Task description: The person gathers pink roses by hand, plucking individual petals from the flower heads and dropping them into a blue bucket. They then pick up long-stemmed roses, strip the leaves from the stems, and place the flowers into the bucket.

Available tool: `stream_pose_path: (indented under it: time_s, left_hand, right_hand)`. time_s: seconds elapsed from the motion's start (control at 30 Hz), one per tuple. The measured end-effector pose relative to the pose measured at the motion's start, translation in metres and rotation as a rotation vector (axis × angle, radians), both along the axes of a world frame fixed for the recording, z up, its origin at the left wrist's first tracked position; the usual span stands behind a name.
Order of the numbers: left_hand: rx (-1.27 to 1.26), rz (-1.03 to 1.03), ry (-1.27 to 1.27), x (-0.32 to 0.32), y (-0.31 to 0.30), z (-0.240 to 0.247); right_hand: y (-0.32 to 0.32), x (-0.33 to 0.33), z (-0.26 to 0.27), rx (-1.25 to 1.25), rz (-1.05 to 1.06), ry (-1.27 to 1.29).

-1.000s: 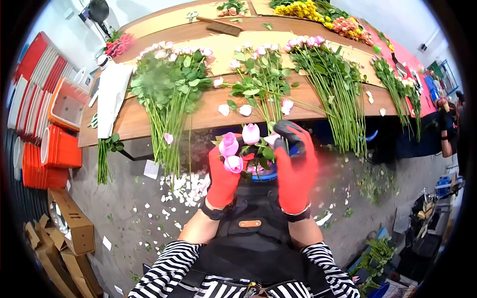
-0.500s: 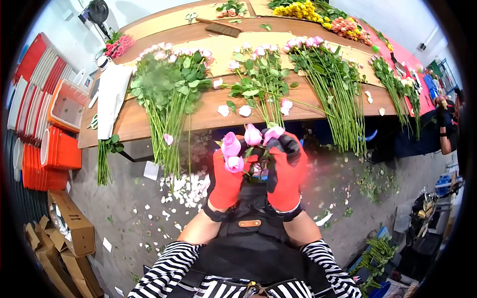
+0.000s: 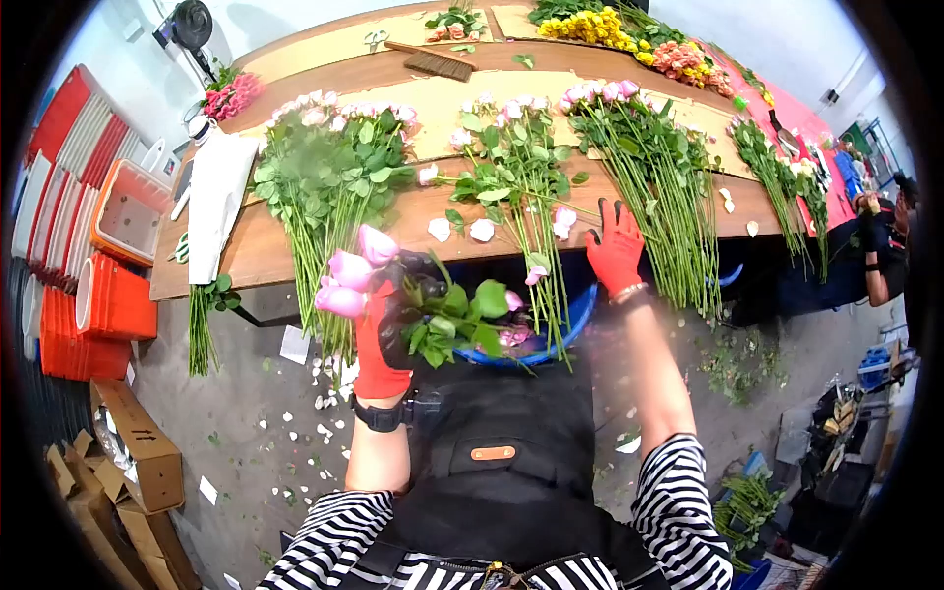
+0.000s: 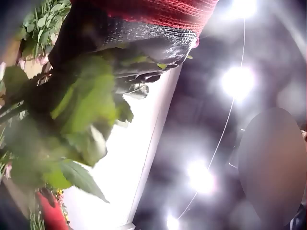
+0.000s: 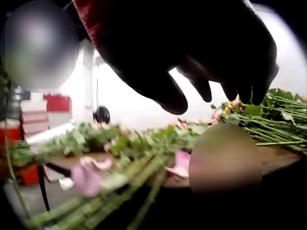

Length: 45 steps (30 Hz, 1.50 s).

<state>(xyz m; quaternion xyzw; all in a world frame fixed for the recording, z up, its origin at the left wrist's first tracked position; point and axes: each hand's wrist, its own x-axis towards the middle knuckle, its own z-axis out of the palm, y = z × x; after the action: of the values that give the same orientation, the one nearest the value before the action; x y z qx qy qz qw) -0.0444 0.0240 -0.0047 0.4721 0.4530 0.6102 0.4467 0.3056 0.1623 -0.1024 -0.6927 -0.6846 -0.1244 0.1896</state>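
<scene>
The left hand (image 3: 379, 339) grips a few pink roses (image 3: 346, 273), blooms above its curled fingers, leaves out toward the blue bucket (image 3: 586, 317). They look light, with soft petals that would bruise and firmer stems, best held below the blooms. Farther out, the right hand (image 3: 617, 248) has its fingers spread, holding nothing, near the stems (image 3: 678, 231) on the counter (image 3: 254, 261). The right wrist view shows those fingertips hanging apart, undersides dark; the head view shows the glove's red back.

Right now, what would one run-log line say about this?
left hand: holds pink roses | right hand: open, near table edge | hands: apart | blue container: between person and table
</scene>
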Motion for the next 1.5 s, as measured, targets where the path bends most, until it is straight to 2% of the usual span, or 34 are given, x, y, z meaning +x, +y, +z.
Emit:
stream_pose_path:
  time_s: [0.03, 0.07, 0.1, 0.17, 0.2, 0.27, 0.3, 0.37, 0.43, 0.5, 0.6, 0.63, 0.7, 0.73, 0.8, 0.83, 0.93, 1.03, 1.1, 1.13, 1.23, 1.33, 1.37, 1.43, 1.47, 1.5]
  left_hand:
    - [-0.039, -0.102, -0.289, 0.001, 0.001, 0.007]
    - [-0.089, -0.034, -0.245, 0.002, 0.000, 0.010]
    - [-0.139, 0.037, -0.200, 0.005, -0.002, 0.012]
    - [0.026, 0.110, 0.089, 0.008, -0.003, 0.021]
    - [0.018, 0.100, 0.031, 0.003, -0.002, 0.015]
    - [-0.107, 0.099, -0.173, -0.002, 0.003, 0.011]
    - [-0.088, 0.117, -0.120, -0.002, 0.007, 0.009]
    - [-0.069, 0.164, -0.104, -0.002, 0.017, 0.004]
    - [-0.079, 0.188, -0.164, -0.002, 0.028, 0.001]
    - [-0.073, 0.205, -0.166, -0.007, 0.038, -0.006]
    - [0.039, 0.291, 0.018, -0.005, 0.056, -0.003]
    - [0.051, 0.285, 0.096, -0.009, 0.061, -0.005]
    - [0.090, 0.240, 0.340, -0.020, 0.062, -0.011]
    - [0.157, 0.239, 0.464, -0.023, 0.062, -0.007]
    - [0.486, 0.331, 0.829, -0.025, 0.065, 0.010]
    - [0.472, 0.363, 0.689, -0.023, 0.064, 0.012]
    - [0.325, 0.193, 0.320, -0.018, 0.043, 0.033]
    - [0.102, 0.096, -0.128, -0.014, 0.036, 0.043]
    - [-0.046, 0.030, -0.426, -0.014, 0.034, 0.049]
    - [-0.027, 0.061, -0.301, -0.014, 0.034, 0.046]
    - [-0.038, -0.105, -0.449, -0.015, 0.024, 0.027]
    - [0.023, -0.070, -0.223, -0.006, 0.004, 0.004]
    - [0.009, -0.128, -0.317, 0.000, -0.002, 0.010]
    - [-0.066, -0.313, -0.609, 0.016, -0.005, 0.032]
    - [-0.090, -0.369, -0.684, 0.022, -0.009, 0.040]
    - [-0.068, -0.372, -0.607, 0.026, -0.013, 0.041]
  right_hand:
    - [0.010, 0.006, -0.015, -0.013, 0.009, -0.111]
    - [0.018, 0.009, -0.022, -0.025, 0.019, -0.221]
    - [0.023, 0.008, -0.022, -0.122, 0.048, -0.202]
    - [0.028, 0.004, -0.026, -0.319, 0.108, -0.163]
    - [0.021, -0.003, -0.020, -0.225, 0.068, -0.147]
    - [0.024, 0.000, -0.042, -0.201, 0.129, 0.038]
    - [0.024, 0.000, -0.050, -0.191, 0.161, 0.130]
    - [0.004, -0.018, -0.020, -0.059, 0.182, 0.472]
    - [-0.015, -0.018, -0.021, -0.207, 0.077, 0.836]
    - [-0.043, -0.023, 0.005, -0.188, 0.161, 0.897]
    - [-0.086, -0.033, 0.018, -0.197, 0.192, 1.300]
    - [-0.100, -0.037, 0.026, -0.140, 0.256, 1.207]
    - [-0.129, -0.046, 0.036, -0.193, 0.221, 1.220]
    - [-0.141, -0.053, 0.039, -0.125, 0.288, 1.101]
    - [-0.163, -0.066, 0.035, -0.031, 0.367, 0.859]
    - [-0.172, -0.067, 0.023, -0.036, 0.359, 0.754]
    - [-0.189, -0.072, -0.005, -0.075, 0.399, 0.703]
    - [-0.191, -0.079, 0.003, -0.154, 0.418, 0.570]
    - [-0.188, -0.084, 0.015, -0.207, 0.435, 0.592]
    - [-0.187, -0.087, 0.023, -0.187, 0.436, 0.619]
    - [-0.181, -0.098, 0.071, -0.005, 0.419, 0.672]
    - [-0.168, -0.113, 0.147, 0.094, 0.490, 0.767]
    - [-0.163, -0.119, 0.168, 0.142, 0.554, 0.773]
    - [-0.151, -0.130, 0.193, 0.086, 0.637, 0.826]
    - [-0.148, -0.137, 0.207, 0.037, 0.650, 0.868]
    - [-0.146, -0.144, 0.217, -0.014, 0.668, 0.910]
